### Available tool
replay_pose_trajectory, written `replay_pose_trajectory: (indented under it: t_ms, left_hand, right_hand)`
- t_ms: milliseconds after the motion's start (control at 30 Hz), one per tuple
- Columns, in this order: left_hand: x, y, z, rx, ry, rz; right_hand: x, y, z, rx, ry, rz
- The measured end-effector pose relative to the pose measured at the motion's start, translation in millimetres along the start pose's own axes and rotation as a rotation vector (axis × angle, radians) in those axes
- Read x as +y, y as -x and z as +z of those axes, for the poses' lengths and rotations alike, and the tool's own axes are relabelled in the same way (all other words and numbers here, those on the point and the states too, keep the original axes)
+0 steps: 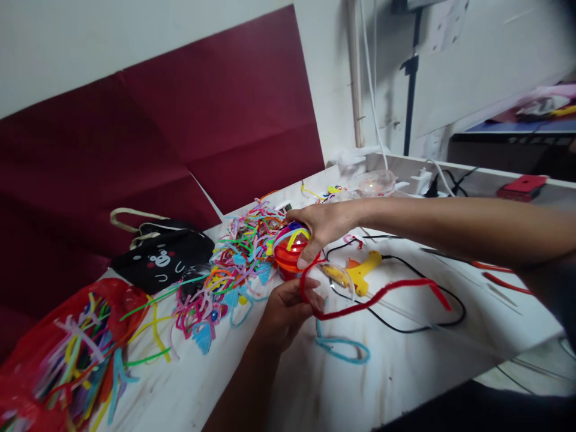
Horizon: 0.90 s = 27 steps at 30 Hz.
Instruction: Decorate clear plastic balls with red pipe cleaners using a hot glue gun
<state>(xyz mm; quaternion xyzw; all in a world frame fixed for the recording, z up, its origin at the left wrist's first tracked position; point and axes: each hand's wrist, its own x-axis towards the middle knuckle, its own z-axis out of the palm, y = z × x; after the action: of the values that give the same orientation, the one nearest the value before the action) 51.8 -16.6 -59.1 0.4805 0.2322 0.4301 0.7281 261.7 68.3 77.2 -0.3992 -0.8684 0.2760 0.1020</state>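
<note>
My right hand (321,227) reaches in from the right, its fingers curled over a round orange-red ball (284,255) with a shiny clear surface and yellow and blue strips on it. Just below it, my left hand (288,309) pinches a fuzzy red pipe cleaner (382,292). The pipe cleaner loops up beside the ball, and its long bent end stretches to the right above the table. Whether it is joined to the ball, I cannot tell. A yellow glue gun (365,273) lies right of both hands, partly behind a clear curved piece.
A heap of colourful pipe cleaners (243,240) lies behind and left of my hands. Farther left are a black bag (162,255) and a red plastic bag (27,342) of more strips. A blue pipe cleaner loop (344,348), black cable (456,300) and clear bowl (377,182) are on the table.
</note>
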Motion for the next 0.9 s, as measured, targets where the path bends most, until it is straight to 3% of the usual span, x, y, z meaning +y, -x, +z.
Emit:
replay_pose_trajectory:
  t_ms: [900]
  left_hand:
    - [-13.4,-1.3,12.5,-0.12,0.275,-0.072]
  right_hand:
    - [6.5,2.6,3.7,-0.089,-0.144,-0.309]
